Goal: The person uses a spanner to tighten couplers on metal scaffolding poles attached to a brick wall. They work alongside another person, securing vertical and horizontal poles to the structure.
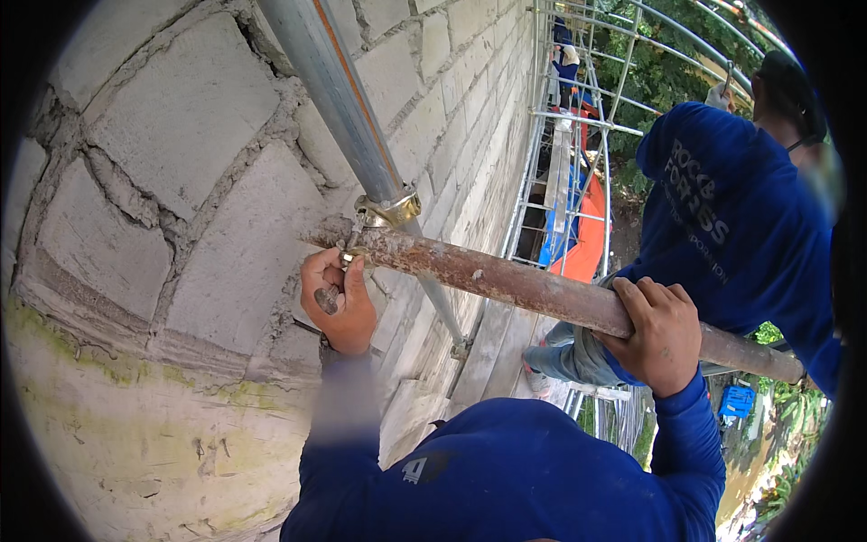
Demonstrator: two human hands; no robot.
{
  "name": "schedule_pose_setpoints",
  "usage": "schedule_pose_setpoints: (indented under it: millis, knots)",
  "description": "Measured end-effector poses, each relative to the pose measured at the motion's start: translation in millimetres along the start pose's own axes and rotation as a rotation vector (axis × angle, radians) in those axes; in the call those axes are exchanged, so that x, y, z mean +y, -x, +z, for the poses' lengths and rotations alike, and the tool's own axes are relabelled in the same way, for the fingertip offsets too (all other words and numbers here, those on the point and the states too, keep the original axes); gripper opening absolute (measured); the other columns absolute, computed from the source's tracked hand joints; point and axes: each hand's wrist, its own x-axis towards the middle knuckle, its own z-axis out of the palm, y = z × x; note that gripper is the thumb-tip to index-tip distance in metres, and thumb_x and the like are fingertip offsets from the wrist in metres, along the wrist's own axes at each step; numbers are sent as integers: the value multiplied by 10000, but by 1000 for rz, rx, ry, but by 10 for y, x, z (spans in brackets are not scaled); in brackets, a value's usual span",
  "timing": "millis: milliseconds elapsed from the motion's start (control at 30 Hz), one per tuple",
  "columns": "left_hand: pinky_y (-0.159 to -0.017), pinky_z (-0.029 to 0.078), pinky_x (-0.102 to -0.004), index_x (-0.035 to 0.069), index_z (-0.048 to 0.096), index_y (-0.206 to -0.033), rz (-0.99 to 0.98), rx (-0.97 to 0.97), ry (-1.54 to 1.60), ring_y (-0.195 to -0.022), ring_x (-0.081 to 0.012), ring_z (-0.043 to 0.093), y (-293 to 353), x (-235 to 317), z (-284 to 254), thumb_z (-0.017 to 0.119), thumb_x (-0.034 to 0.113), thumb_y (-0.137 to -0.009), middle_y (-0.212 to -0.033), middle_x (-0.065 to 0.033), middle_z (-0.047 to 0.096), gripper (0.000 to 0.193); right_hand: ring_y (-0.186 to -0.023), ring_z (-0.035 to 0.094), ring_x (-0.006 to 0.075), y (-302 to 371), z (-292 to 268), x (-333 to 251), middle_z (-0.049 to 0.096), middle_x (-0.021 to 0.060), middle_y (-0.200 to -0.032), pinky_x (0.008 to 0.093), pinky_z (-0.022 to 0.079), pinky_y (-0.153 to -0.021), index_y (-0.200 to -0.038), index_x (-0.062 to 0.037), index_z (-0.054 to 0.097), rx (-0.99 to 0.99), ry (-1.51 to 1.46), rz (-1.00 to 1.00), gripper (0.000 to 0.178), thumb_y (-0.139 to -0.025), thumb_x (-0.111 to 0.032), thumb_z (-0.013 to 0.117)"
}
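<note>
A rusty scaffold pipe runs from the block wall out to the right. It meets a grey metal upright pole at a brass-coloured scaffold clamp. My left hand is just under the joint, its thumb and fingers pinching the clamp's nut. Farther right, my right hand is wrapped over the top of the rusty pipe. The wall-side end of that pipe is partly hidden behind the clamp and its bolt.
A rough block wall stands close on the left. A co-worker in a blue top is at the right, near the pipe's far end. Planks lie below along the wall. Beyond are scaffold tubes, an orange sheet and a blue crate.
</note>
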Motion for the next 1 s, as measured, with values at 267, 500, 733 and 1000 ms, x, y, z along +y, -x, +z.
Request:
schedule_pose_setpoints:
  millis: [267,500,733,1000]
  knots:
    - [-636,433,-284,10,604,-982,68,42,-186,-680,-136,519,0,10,34,675,220,-1033,-845,-56,618,228,-784,658,252,-49,-22,-42,626,59,-837,391,484,-763,-1101,-87,688,24,12,-6,537,-646,-291,887]
    - [-580,410,-377,8,557,-848,7,-75,-274,-604,-236,505,-117,53,-29,657,192,-994,-690,-121,542,256,-770,664,264,-19,-8,-47,645,68,-869,389,493,-769,-1110,-87,707,18,10,6,530,-662,-304,888]
    - [-590,436,-412,4,545,-838,-127,-214,-310,-623,-349,558,-213,247,-107,745,126,-870,-693,-165,551,236,-807,665,284,5,-16,-25,659,79,-900,399,513,-796,-1171,-77,696,14,-1,2,676,-580,-297,939]
    - [-644,446,-476,12,540,-873,67,-172,-467,-684,-416,554,-319,199,-26,772,218,-866,-748,-190,554,310,-809,690,262,-21,-43,7,670,72,-896,388,501,-779,-1176,-68,710,-6,-41,-17,629,-636,-316,913]
